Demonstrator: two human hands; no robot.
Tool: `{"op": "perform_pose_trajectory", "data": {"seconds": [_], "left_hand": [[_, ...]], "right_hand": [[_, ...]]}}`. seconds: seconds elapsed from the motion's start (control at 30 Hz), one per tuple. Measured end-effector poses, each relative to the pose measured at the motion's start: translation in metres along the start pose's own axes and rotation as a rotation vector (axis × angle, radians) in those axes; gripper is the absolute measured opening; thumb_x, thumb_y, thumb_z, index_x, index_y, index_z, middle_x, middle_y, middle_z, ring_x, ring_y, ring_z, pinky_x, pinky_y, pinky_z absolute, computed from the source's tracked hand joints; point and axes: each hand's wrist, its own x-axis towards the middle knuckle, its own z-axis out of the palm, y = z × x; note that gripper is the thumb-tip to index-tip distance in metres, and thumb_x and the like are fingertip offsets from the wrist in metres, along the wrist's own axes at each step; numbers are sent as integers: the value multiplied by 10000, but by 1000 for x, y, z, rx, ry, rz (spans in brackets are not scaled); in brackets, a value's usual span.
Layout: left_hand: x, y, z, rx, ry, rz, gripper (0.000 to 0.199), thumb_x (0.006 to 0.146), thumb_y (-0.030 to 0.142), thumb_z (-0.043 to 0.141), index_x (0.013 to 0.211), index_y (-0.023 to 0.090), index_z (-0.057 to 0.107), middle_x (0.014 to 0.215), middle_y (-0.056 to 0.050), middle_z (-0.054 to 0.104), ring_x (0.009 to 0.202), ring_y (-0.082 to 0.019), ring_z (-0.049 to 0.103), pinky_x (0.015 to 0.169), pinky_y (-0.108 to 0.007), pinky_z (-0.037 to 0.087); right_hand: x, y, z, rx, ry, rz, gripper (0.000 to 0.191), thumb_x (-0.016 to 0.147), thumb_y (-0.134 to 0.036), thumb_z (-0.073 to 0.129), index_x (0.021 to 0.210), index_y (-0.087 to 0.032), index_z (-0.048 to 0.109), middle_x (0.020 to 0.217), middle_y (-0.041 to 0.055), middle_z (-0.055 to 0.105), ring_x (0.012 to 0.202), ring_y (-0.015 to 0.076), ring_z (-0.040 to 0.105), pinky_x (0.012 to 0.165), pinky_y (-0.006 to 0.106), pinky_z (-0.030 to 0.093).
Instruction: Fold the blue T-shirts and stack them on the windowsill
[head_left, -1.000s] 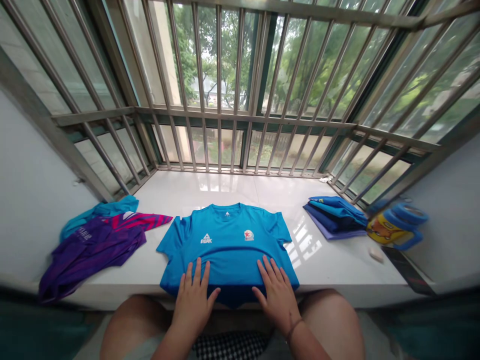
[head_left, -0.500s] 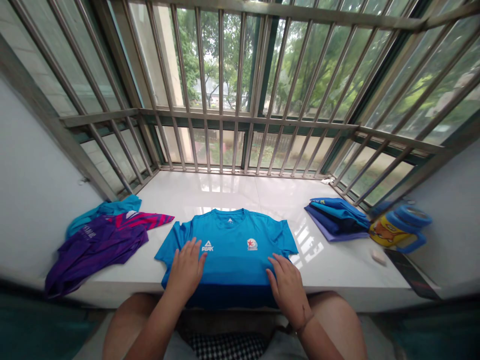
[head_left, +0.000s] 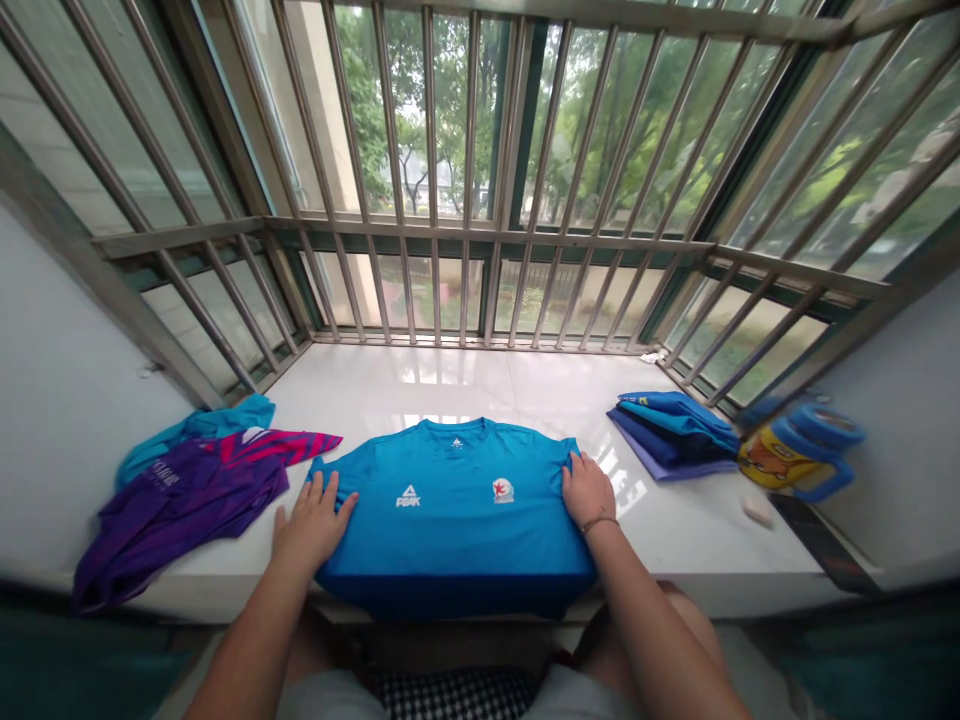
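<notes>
A blue T-shirt with a white logo and a red-and-white badge lies spread face up, its neck toward the window and its darker lower part over the front edge. My left hand rests on its left sleeve and side, fingers apart. On the right sleeve lies my right hand, its fingers bent and closed on the sleeve cloth.
Purple and pink clothing and a turquoise garment are heaped at the left. Folded clothes, a yellow-and-blue mug, a small pale object and a dark phone are at the right. Window bars stand behind.
Both hands have moved outward from the shirt's front to its sleeves. The right hand's fingers have closed on cloth. The shirt's sleeves and sides now spread wider and flatter.
</notes>
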Motion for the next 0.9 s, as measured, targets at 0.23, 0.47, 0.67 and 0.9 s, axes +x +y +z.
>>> {"op": "perform_pose_trajectory", "data": {"seconds": [0.23,0.47,0.67,0.9], "left_hand": [[3,151,-22,-69,161,467,655,1094,430,337,1685,159,411,1795,-165,260,1658,-411,223,1301,-692,229],[21,294,-8,-193,-66,952,616,1102,449,378,1670,221,441,1790,-97,292,1667,-310,249,1354,-619,173],[31,296,11,-210,-29,941,652,1083,463,395,1699,249,395,1802,-86,249,1676,-316,215,1355,-639,116],[32,296,13,-219,-32,931,637,1053,342,442,1684,256,423,1794,-76,280,1672,-303,235,1359,-616,137]], "right_hand": [[-1,6,-8,52,-16,293,463,1056,-414,511,1329,-96,708,1313,297,697,1239,390,682,971,493,535],[12,13,-19,178,-23,331,436,1033,-358,442,1130,-107,785,1085,256,788,1037,344,777,849,411,567],[-7,8,-27,302,170,385,631,1110,-430,199,1402,-61,619,1210,253,765,1045,340,760,806,389,558],[-51,-52,-58,246,28,-692,363,1102,-283,428,1313,-247,721,1349,111,747,1249,255,667,1092,407,510]]}}
